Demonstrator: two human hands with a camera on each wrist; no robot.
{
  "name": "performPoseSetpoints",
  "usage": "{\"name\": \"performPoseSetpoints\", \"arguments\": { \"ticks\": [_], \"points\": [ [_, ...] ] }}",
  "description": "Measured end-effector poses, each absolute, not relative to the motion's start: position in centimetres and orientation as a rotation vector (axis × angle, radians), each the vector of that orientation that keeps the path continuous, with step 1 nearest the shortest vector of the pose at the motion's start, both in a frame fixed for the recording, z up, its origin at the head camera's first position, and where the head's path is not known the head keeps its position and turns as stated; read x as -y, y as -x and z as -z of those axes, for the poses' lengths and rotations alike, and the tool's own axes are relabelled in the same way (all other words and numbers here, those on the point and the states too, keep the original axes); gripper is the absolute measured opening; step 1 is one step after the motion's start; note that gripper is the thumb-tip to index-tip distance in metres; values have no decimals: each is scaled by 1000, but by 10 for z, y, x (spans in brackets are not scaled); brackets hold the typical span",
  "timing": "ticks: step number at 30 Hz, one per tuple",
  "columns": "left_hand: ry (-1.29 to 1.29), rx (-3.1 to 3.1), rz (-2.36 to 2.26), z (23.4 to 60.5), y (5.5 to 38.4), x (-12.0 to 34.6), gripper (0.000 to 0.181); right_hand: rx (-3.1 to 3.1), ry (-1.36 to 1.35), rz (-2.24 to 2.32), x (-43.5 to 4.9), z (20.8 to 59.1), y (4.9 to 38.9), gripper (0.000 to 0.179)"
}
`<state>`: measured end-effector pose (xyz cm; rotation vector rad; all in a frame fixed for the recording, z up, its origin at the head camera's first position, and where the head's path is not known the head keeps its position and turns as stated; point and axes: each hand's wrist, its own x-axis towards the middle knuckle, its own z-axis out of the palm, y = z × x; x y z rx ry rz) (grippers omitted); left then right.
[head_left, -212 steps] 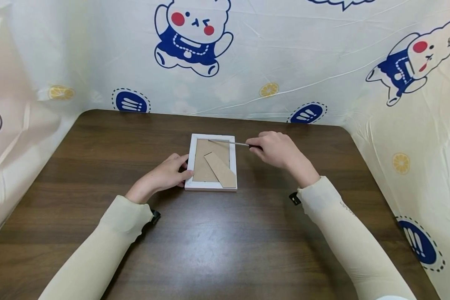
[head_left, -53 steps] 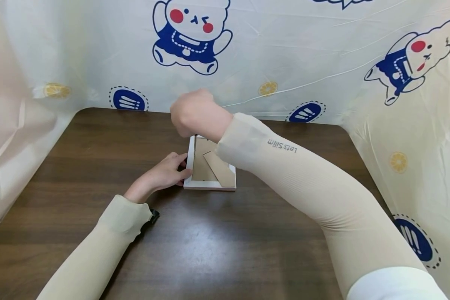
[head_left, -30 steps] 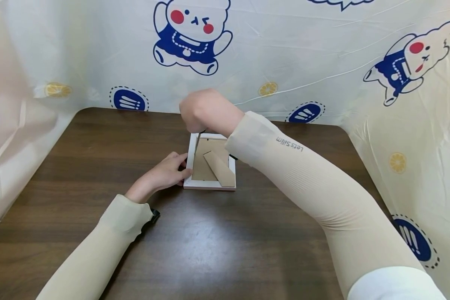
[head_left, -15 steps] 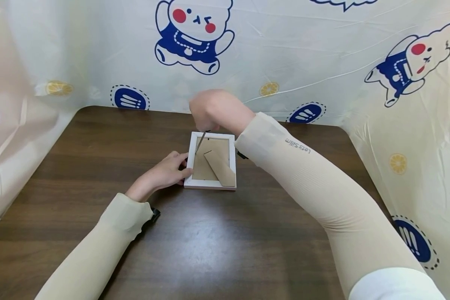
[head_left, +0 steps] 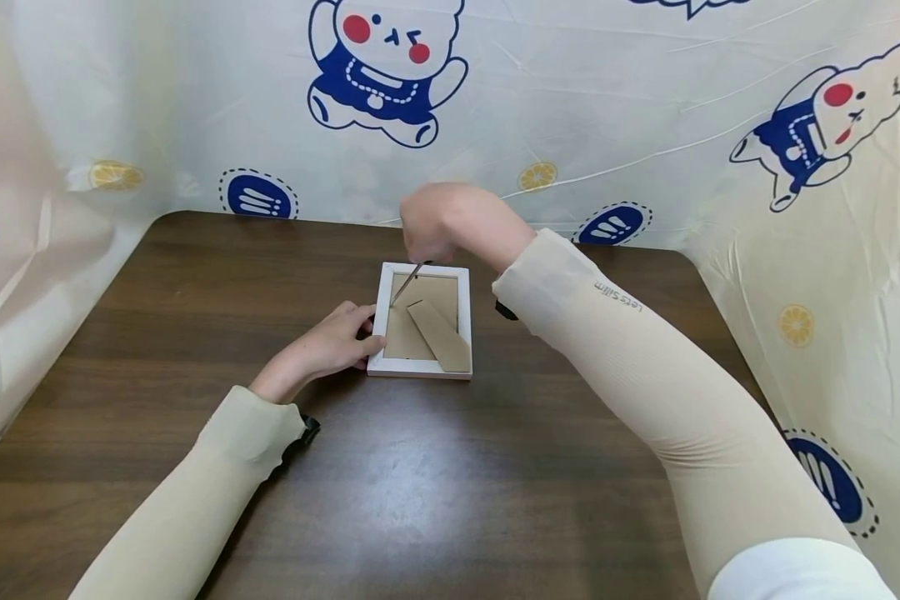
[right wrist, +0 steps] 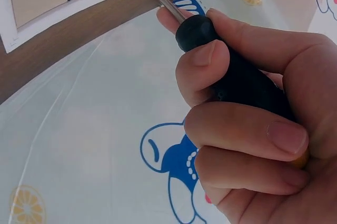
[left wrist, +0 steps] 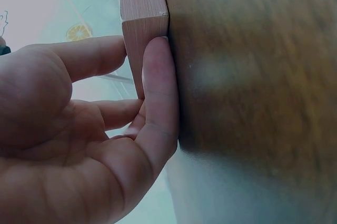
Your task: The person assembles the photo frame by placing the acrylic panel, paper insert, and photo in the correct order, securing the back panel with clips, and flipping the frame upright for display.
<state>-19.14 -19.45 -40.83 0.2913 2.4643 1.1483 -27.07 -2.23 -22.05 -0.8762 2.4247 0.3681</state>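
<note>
- While the frame (head_left: 420, 321) lies face down near the middle of the table (head_left: 195, 333), the left hand (head_left: 330, 343) rests at its left edge, palm down.
- Left wrist view: thumb (left wrist: 158, 92) lies straight along the frame's side (left wrist: 143, 13), other fingers loosely bent behind it and touching the frame; nothing is gripped.
- Frame: white border, brown backing board (head_left: 412, 325) inside, cardboard stand (head_left: 440, 336) lying diagonally across the board toward the near right corner.
- Screwdriver (head_left: 407, 283): thin metal shaft slants down and left from the right hand; tip sits at the far left corner of the backing board, just inside the white border.
- Right hand (head_left: 438, 221) hovers above the frame's far edge, fist closed round the black handle (right wrist: 237, 76); right wrist view shows four fingers curled over it, thumb side hidden.
- Right forearm in a cream sleeve (head_left: 645, 375) crosses from lower right toward the frame, raised off the table.
- Backdrop: printed cloth (head_left: 570, 100) with bear figures behind and at both sides of the table.
</note>
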Motion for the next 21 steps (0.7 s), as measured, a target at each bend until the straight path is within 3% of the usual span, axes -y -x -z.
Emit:
{"name": "performPoseSetpoints", "arguments": {
  "ticks": [8,15,21],
  "points": [
    [-285,-2467,-1143,408,191,194,60,-2420,893,-294,10,225,274,46],
    [-293,-2469,-1151,409,191,195,58,-2434,885,-210,-2,227,277,29],
    [-291,-2465,-1165,410,192,195,58,-2444,891,-176,-11,231,279,32]
  ]
}}
